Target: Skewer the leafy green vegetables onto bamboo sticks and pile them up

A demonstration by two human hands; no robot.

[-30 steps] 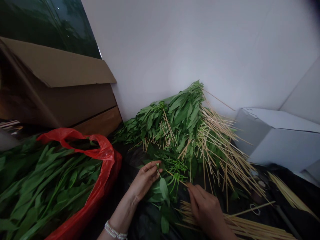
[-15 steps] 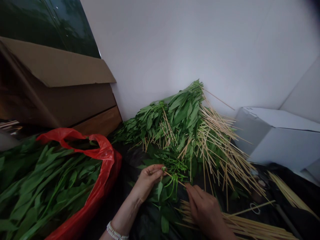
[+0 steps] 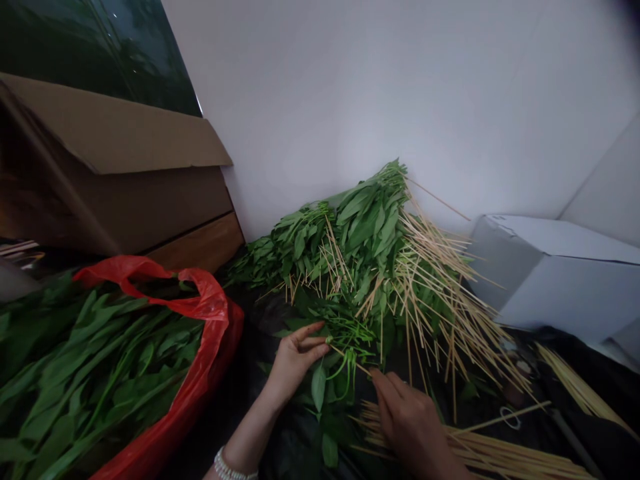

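My right hand [image 3: 407, 413] grips a thin bamboo skewer [image 3: 357, 362], which slants up and left across several green stems. At the skewer's far end sits a small rolled bit of green stem [image 3: 329, 341]. My left hand [image 3: 294, 360] pinches this bit between thumb and a finger, with the index finger lifted off it. A single leaf [image 3: 319, 387] hangs just below the left fingertips. Looped green stems [image 3: 345, 370] dangle near the middle of the skewer. Beneath the right hand lies a bundle of bare skewers [image 3: 505, 453].
On the left stands a red plastic bag [image 3: 217, 333] full of long leaves [image 3: 120, 360]. Behind it is a cardboard box [image 3: 150, 200]. Against the wall lies a heap of leafy greens [image 3: 367, 220] with skewers [image 3: 445, 280] sticking out. A white box [image 3: 565, 280] stands right.
My left index finger has lifted away from the skewer's tip, and the left hand has shifted slightly down. The right hand has hardly moved.
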